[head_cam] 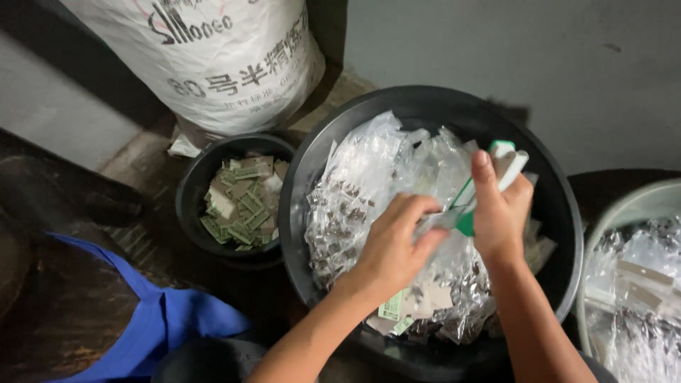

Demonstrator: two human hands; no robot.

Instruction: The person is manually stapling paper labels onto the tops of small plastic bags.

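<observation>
Two hands meet over the middle of the large round black plastic basin (312, 163), which is heaped with clear crinkled plastic packets (362, 191). Your right hand (500, 213) is closed around a pair of scissors with green and white handles (489, 181); the tool's long axis slants from the far right, where the handles stick up past your thumb, down toward the near left. Your left hand (397, 245) lies just to the left of the blades, fingers curled and pinched on one clear packet at the blade end, so it is the nearer hand to the heap. Both forearms come up from the near edge. To the left, a smaller black bucket (191, 191) holds green and white paper tags (241, 202).
</observation>
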